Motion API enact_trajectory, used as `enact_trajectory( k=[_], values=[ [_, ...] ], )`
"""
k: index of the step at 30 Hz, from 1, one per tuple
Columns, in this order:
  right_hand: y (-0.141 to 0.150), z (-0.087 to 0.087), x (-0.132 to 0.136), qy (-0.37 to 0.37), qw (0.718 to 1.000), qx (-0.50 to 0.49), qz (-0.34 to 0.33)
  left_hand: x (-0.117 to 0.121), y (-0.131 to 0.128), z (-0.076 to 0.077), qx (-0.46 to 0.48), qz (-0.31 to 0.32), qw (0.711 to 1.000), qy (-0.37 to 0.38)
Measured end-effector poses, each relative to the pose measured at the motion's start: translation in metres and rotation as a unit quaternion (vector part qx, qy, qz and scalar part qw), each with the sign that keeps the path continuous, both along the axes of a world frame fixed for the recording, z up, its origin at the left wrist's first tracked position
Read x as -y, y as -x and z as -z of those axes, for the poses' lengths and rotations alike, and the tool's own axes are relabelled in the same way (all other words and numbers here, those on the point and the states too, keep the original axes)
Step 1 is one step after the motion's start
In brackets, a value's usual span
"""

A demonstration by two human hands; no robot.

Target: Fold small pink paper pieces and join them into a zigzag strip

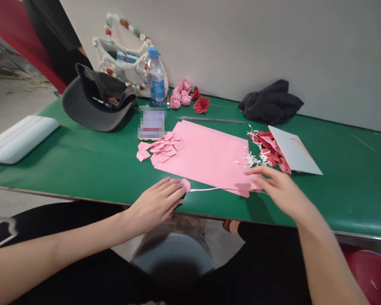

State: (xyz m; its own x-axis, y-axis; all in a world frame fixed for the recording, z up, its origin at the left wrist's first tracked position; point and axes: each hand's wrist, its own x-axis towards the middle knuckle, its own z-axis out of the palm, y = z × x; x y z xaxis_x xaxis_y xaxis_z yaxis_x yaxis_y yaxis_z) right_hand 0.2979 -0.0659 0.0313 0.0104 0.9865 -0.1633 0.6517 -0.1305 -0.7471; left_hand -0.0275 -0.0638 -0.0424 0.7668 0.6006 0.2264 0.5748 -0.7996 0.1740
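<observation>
Palm down near the front edge of the green table, my left hand (pixel 160 199) has its fingers closed together over a small pink paper piece (pixel 186 185). Its thumb is mostly hidden. From that piece a thin white strip (pixel 206 189) runs right, over the corner of a large pink paper sheet (pixel 209 156). My right hand (pixel 277 186) pinches another pink paper piece (pixel 256 183) between thumb and fingers at the sheet's right corner. A pile of cut pink paper pieces (pixel 165 148) lies on the sheet's left end.
Behind are a phone (pixel 151 123), thin wires (pixel 212 120), paper flowers (pixel 180 94), a water bottle (pixel 156 80), a beaded bag (pixel 130 70), a cap (pixel 98 101) and black cloth (pixel 269 103). Right: white scraps (pixel 255 160), red pieces (pixel 269 148), a white card (pixel 295 150). Left: a white device (pixel 22 137).
</observation>
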Motion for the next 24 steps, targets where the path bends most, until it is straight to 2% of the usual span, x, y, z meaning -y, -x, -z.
enact_trajectory(
  k=[3, 5, 8, 11, 15, 20, 24],
  values=[
    [0.042, 0.011, -0.017, -0.021, 0.995, -0.054, -0.080, -0.001, 0.000, -0.001, 0.006, 0.004, 1.000, -0.001],
    [0.062, 0.019, -0.026, -0.018, 0.992, -0.068, -0.101, -0.001, -0.001, -0.002, 0.013, 0.008, 1.000, 0.003],
    [0.080, 0.032, -0.034, 0.014, 0.981, -0.152, -0.122, 0.001, -0.001, -0.004, 0.024, 0.006, 1.000, 0.009],
    [0.088, 0.045, -0.040, 0.052, 0.966, -0.213, -0.134, 0.004, -0.001, -0.004, 0.023, -0.001, 1.000, 0.009],
    [0.095, 0.055, -0.048, 0.050, 0.966, -0.204, -0.151, 0.004, 0.000, -0.004, 0.013, 0.008, 1.000, 0.008],
    [0.100, 0.053, -0.051, 0.033, 0.958, -0.218, -0.184, 0.002, 0.000, -0.005, 0.015, 0.019, 1.000, -0.001],
    [0.100, 0.049, -0.049, 0.020, 0.955, -0.230, -0.186, 0.002, -0.001, -0.006, 0.012, 0.015, 1.000, -0.002]
  ],
)
